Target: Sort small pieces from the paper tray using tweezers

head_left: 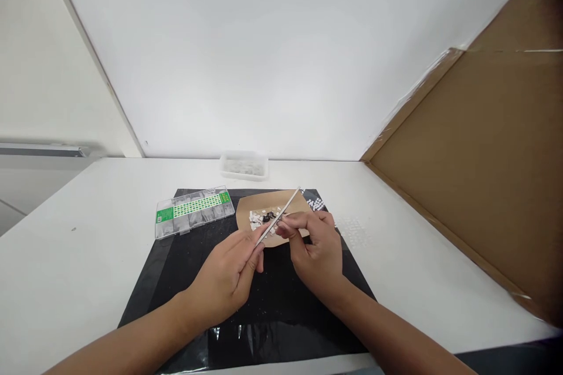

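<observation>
A thin, light-coloured stick (288,201) slants up to the right above a brown paper sheet (248,205). My left hand (233,269) pinches its lower end between thumb and fingers. Close to the stick's middle, my right hand (314,246) has thumb and index finger pressed together; whatever lies between them is too small to make out. Beneath the stick, white bits (255,218) and a small dark item (267,218) lie on the paper, partly hidden by my fingers.
A clear compartment case (196,211) with a green label lies left of the paper on a black mat (176,269). Behind stands a translucent tub (244,165). White pieces (315,204) lie at the mat's right corner. A cardboard panel (475,170) rises at right.
</observation>
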A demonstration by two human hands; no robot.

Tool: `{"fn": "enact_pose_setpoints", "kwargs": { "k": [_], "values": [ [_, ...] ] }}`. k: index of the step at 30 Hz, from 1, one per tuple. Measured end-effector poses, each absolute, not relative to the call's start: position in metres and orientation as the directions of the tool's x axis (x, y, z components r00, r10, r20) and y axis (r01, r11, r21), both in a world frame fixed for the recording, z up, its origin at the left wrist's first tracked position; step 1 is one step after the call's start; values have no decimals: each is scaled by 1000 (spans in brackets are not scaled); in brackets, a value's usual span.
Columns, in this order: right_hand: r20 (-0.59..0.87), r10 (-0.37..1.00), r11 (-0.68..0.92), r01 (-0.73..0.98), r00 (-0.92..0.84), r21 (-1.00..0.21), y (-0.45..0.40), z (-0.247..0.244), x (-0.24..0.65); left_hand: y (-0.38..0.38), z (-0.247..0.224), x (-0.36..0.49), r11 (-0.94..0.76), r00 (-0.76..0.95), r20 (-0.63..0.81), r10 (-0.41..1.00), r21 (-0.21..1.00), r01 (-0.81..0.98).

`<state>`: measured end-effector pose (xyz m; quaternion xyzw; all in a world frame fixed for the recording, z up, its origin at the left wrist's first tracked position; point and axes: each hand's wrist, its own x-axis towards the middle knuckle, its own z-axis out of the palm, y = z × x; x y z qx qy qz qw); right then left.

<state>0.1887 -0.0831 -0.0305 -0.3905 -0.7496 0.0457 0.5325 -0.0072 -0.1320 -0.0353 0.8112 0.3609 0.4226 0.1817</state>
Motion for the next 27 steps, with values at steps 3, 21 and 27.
{"fn": "enact_pose_setpoints", "kwargs": {
  "k": [3, 21, 27],
  "values": [
    [703, 692, 655, 550, -162, -518, -83, -28, 192, -131, -35, -8, -682, 390, 562, 730, 555, 476],
    [671, 718, 652, 512, -181, -559, -81, -24, 195, -132, -33, -5, -693, 474, 686, 552, 60, 719],
    [686, 701, 675, 492, -195, -550, -82, -26, 198, -131, -35, -9, -696, 482, 669, 566, 75, 714]
  ]
}}
